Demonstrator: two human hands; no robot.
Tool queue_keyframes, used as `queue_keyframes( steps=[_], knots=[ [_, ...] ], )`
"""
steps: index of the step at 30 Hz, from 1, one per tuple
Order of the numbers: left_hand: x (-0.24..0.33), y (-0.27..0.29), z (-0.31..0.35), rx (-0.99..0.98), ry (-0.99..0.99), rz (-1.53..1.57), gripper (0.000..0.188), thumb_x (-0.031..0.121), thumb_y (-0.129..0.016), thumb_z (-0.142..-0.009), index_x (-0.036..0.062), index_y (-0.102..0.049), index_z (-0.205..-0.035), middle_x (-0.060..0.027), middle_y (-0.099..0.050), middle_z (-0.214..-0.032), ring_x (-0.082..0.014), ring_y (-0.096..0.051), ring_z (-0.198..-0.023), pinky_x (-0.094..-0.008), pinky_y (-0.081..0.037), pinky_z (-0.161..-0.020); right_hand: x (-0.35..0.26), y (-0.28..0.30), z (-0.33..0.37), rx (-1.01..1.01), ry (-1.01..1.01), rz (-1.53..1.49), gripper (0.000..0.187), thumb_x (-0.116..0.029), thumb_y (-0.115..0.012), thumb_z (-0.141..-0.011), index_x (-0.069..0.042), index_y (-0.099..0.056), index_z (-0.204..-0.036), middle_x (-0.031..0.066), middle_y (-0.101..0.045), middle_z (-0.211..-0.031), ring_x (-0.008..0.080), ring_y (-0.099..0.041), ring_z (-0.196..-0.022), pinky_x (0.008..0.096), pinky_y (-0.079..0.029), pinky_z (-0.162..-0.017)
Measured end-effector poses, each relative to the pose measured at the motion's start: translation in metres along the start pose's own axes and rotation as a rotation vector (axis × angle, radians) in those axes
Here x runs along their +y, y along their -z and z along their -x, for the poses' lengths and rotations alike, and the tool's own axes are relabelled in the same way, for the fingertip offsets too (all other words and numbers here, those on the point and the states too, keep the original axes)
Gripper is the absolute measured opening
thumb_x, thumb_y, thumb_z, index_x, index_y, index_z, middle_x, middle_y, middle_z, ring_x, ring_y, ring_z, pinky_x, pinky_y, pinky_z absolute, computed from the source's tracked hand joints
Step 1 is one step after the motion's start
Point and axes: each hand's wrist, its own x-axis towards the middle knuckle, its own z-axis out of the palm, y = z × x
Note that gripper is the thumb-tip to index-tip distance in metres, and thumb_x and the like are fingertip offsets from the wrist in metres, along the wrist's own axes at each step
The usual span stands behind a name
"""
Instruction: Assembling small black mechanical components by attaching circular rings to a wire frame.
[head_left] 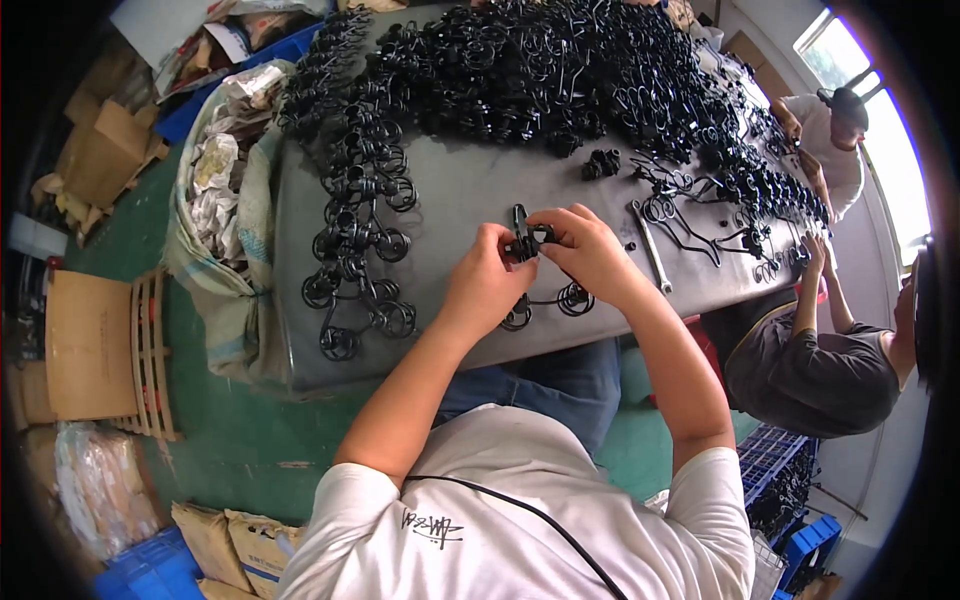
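Observation:
Over the near edge of the grey table, my left hand and my right hand meet on a small black fitting. Fingertips of both hands are closed around it; its exact kind is too small to tell. Just below them lies a black coiled wire part, partly hidden by my hands. A silver wrench rests on the table to the right of my right hand. Farther back sits a cluster of small black fittings.
A column of black coiled wire parts runs along the table's left side. Behind it rises a large heap of similar parts. A woven sack stands at the left edge. Two people work on the right, one in a dark shirt.

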Motion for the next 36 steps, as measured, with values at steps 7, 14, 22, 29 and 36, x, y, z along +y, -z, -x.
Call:
queue_keyframes(
  steps=[7,14,22,29,36],
  knots=[
    [-0.007,-0.003,-0.007,-0.009,-0.01,-0.125,0.045,0.02,-0.074,-0.08,0.0028,-0.049,-0.113,-0.0149,-0.07,-0.097,-0.0347,-0.07,-0.088,-0.0442,-0.054,-0.08,-0.006,0.003,-0.005,-0.017,-0.017,-0.022,0.038,-0.005,-0.068,-0.086,-0.013,-0.069,-0.122,0.0118,-0.055,-0.097,0.0263,-0.062,-0.084,0.0359,-0.053,-0.079],
    [-0.006,0.005,0.001,-0.01,-0.021,0.027,0.042,0.018,-0.073,-0.087,0.0007,-0.05,-0.118,-0.0143,-0.069,-0.095,-0.0281,-0.07,-0.086,-0.0394,-0.055,-0.078,-0.002,0.005,-0.004,-0.048,-0.067,-0.029,0.036,-0.006,-0.066,-0.087,-0.009,-0.068,-0.122,0.0125,-0.057,-0.098,0.0266,-0.062,-0.087,0.0363,-0.053,-0.08],
    [-0.006,0.015,-0.005,-0.069,-0.192,-0.09,0.028,0.01,-0.07,-0.093,0.001,-0.057,-0.116,-0.0106,-0.07,-0.104,-0.0196,-0.066,-0.086,-0.0331,-0.054,-0.079,0.007,0.006,-0.011,-0.075,-0.031,-0.035,0.04,-0.007,-0.068,-0.087,-0.009,-0.068,-0.127,0.0097,-0.058,-0.101,0.019,-0.06,-0.086,0.032,-0.052,-0.077],
    [-0.002,0.023,-0.011,-0.099,-0.272,-0.264,0.031,0.01,-0.071,-0.091,0.0002,-0.054,-0.115,-0.0178,-0.069,-0.107,-0.028,-0.069,-0.096,-0.0382,-0.055,-0.083,0.006,0.003,-0.016,-0.091,-0.082,-0.084,0.039,-0.01,-0.067,-0.088,-0.006,-0.068,-0.127,0.0104,-0.059,-0.099,0.0195,-0.061,-0.086,0.0319,-0.052,-0.076],
    [0.028,0.041,-0.036,-0.369,-0.1,-0.389,0.035,0.012,-0.069,-0.093,0.0006,-0.051,-0.12,-0.0182,-0.07,-0.107,-0.0307,-0.069,-0.1,-0.0391,-0.054,-0.086,0.016,-0.003,-0.021,-0.043,-0.071,-0.075,0.039,-0.017,-0.067,-0.087,-0.006,-0.07,-0.124,0.0139,-0.061,-0.101,0.0259,-0.063,-0.092,0.0358,-0.052,-0.083]
  ],
)
